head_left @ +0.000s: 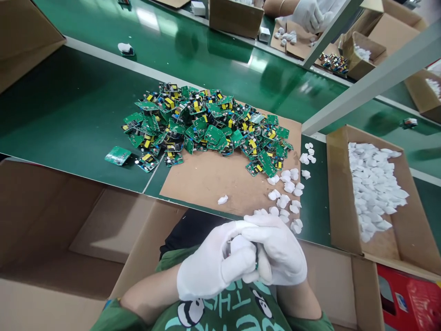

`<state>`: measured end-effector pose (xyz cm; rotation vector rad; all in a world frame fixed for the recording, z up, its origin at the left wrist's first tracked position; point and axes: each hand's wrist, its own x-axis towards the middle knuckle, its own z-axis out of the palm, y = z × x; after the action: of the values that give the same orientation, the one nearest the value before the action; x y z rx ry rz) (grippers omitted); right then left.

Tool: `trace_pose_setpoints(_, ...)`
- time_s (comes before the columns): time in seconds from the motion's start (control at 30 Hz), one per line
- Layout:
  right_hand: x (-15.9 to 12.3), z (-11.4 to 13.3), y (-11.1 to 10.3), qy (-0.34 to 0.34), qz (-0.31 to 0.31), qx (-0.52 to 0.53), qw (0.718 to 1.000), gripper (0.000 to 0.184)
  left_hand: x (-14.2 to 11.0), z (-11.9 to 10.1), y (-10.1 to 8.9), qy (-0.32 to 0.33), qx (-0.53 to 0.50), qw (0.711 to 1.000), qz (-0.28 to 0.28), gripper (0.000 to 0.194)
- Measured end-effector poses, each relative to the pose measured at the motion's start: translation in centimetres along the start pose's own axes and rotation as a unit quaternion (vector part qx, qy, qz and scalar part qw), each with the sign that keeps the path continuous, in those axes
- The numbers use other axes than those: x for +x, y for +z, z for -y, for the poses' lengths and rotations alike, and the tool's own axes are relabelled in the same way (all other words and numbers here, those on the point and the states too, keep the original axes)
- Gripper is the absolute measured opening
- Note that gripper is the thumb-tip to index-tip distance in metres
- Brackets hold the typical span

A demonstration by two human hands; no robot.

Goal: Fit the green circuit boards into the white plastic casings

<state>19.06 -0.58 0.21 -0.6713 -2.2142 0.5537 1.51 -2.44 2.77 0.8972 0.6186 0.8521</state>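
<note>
Both of my hands wear white gloves and meet in front of my chest. My left hand (217, 264) is closed with its fingers curled, and my right hand (280, 253) wraps over from the other side. Between them shows the dark and green edge of a small circuit board (257, 257); the rest of it is covered by the fingers. Just beyond the hands, small crumpled white pieces (283, 201) lie on a brown cardboard sheet (200, 177). Farther off, a heap of green circuit boards (215, 135) with yellow and black components spreads across the sheet.
An open carton (337, 193) of white pieces stands at right. Below the bench's left edge is a large open cardboard box (44, 220). A slanted metal post (365, 78) rises at right. Across the green conveyor (193, 41), another person's gloved hand (308, 16) works.
</note>
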Motion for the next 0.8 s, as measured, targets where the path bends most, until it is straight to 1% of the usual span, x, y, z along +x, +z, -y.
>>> trace_pose_setpoints(0.07,0.3,-0.4,-0.1,-0.042,-0.044,0.002,0.998,0.055,0.2,-0.3,0.0,0.012,0.021,1.000,-0.003,0.028)
trace_pose_setpoints(0.1,0.6,-0.6,-0.3,-0.061,-0.059,0.004,0.996,0.052,0.3,-0.4,-0.1,0.021,0.027,0.999,0.007,0.023)
trace_pose_setpoints(0.17,1.5,-1.0,-0.8,-0.079,-0.037,-0.005,0.996,0.036,0.5,-0.8,-0.2,0.023,0.036,0.998,0.037,0.009)
trace_pose_setpoints(0.2,1.9,-1.2,-1.1,-0.093,-0.018,-0.012,0.995,0.029,0.6,-1.0,-0.3,0.015,0.042,0.998,0.038,0.002)
trace_pose_setpoints(0.23,2.3,-1.2,-1.3,-0.108,0.000,-0.020,0.994,0.025,0.6,-1.2,-0.3,0.006,0.045,0.998,0.031,0.007)
trace_pose_setpoints(0.3,2.9,-1.1,-1.6,-0.127,0.028,-0.037,0.991,0.025,0.8,-1.4,-0.4,-0.012,0.051,0.999,0.007,0.015)
trace_pose_setpoints(0.37,3.5,-0.6,-1.9,-0.124,0.033,-0.045,0.991,0.025,0.9,-1.2,-0.4,-0.012,0.061,0.998,-0.006,0.017)
trace_pose_setpoints(0.43,4.2,-0.1,-2.4,-0.107,0.038,-0.033,0.993,0.027,1.1,-0.6,-0.6,0.004,0.027,1.000,-0.001,0.019)
trace_pose_setpoints(0.47,4.8,-0.1,-2.9,-0.097,0.048,-0.024,0.994,0.029,1.2,-0.2,-0.9,0.019,-0.015,1.000,0.003,0.033)
trace_pose_setpoints(0.5,5.6,-0.4,-3.5,-0.086,0.061,-0.021,0.994,0.030,1.2,0.2,-1.1,0.031,-0.062,0.997,-0.012,0.055)
trace_pose_setpoints(0.53,6.6,-1.0,-4.4,-0.073,0.076,-0.026,0.994,0.029,1.2,0.6,-1.5,0.034,-0.075,0.996,-0.029,0.076)
trace_pose_setpoints(0.57,7.9,-2.2,-5.4,-0.054,0.088,-0.045,0.994,0.026,1.2,0.9,-1.9,0.040,-0.078,0.995,-0.050,0.089)
trace_pose_setpoints(0.6,9.4,-3.9,-6.5,-0.035,0.088,-0.073,0.993,0.021,1.1,1.1,-2.2,0.044,-0.070,0.993,-0.082,0.095)
trace_pose_setpoints(0.63,11.0,-6.0,-7.6,-0.015,0.085,-0.111,0.990,0.018,0.9,1.2,-2.6,0.044,-0.049,0.992,-0.111,0.095)
trace_pose_setpoints(0.67,12.7,-8.6,-8.6,0.020,0.064,-0.163,0.984,0.021,0.6,1.1,-2.9,0.042,-0.025,0.988,-0.144,0.093)
trace_pose_setpoints(0.7,14.4,-11.5,-9.4,0.075,0.058,-0.212,0.973,0.024,0.4,1.0,-3.2,0.035,0.009,0.984,-0.177,0.088)
trace_pose_setpoints(0.73,15.9,-14.5,-9.9,0.156,0.051,-0.256,0.953,0.027,0.3,0.9,-3.5,0.025,0.052,0.976,-0.211,0.082)
trace_pose_setpoints(0.77,17.3,-17.3,-10.1,0.254,0.039,-0.294,0.920,0.031,0.3,0.6,-3.8,0.018,0.104,0.963,-0.248,0.074)
trace_pose_setpoints(0.8,18.3,-19.7,-10.2,0.302,0.027,-0.310,0.901,0.036,0.5,0.3,-4.3,0.018,0.165,0.942,-0.293,0.067)
